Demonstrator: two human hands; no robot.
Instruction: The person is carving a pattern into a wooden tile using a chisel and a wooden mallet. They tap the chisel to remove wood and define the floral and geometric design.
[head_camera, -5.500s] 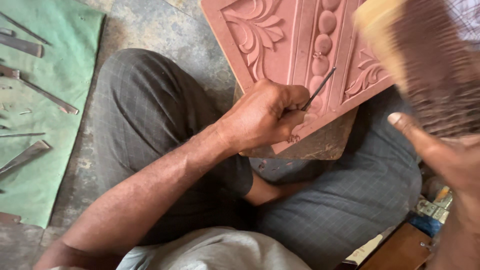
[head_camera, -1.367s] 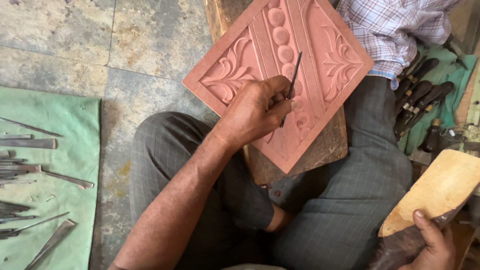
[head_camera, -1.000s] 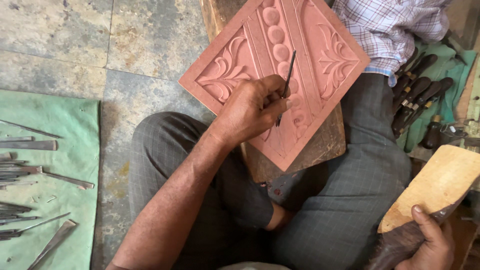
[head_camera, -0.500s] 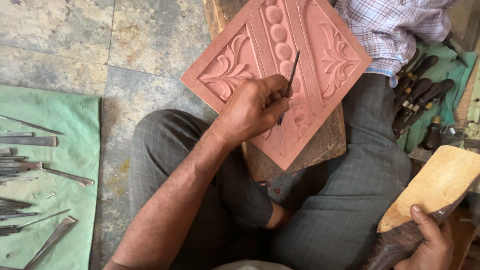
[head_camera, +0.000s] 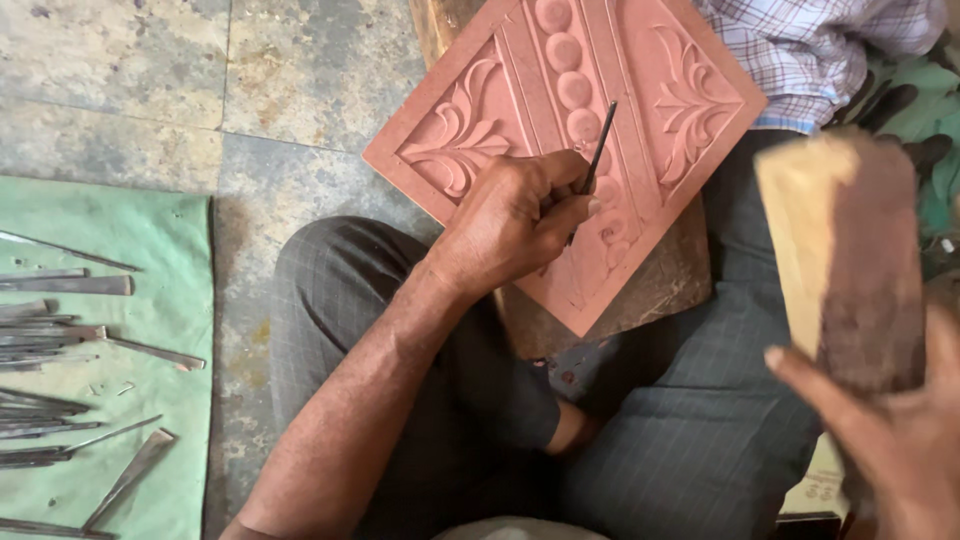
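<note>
- Left hand (head_camera: 515, 225) grips a chisel (head_camera: 597, 160) against the carved slab (head_camera: 640, 90).
- Right hand (head_camera: 890, 440) clutches a wooden mallet (head_camera: 840, 250).
- Stone floor (head_camera: 200, 70); green cloth (head_camera: 160, 300) bears tools (head_camera: 60, 330).

thin dark chisel (head_camera: 598, 158) | tip on carved pink slab (head_camera: 640, 90) | wooden mallet (head_camera: 845, 255) raised

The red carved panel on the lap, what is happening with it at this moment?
A seated person is carving it. The left hand holds a thin metal chisel with its tip against the reddish stone panel, which rests tilted on a wooden block across the lap. The right hand holds a wooden mallet raised, apart from the chisel. The panel already shows leaf shapes and a row of beads. More metal tools lie on a green cloth on the floor.
</note>
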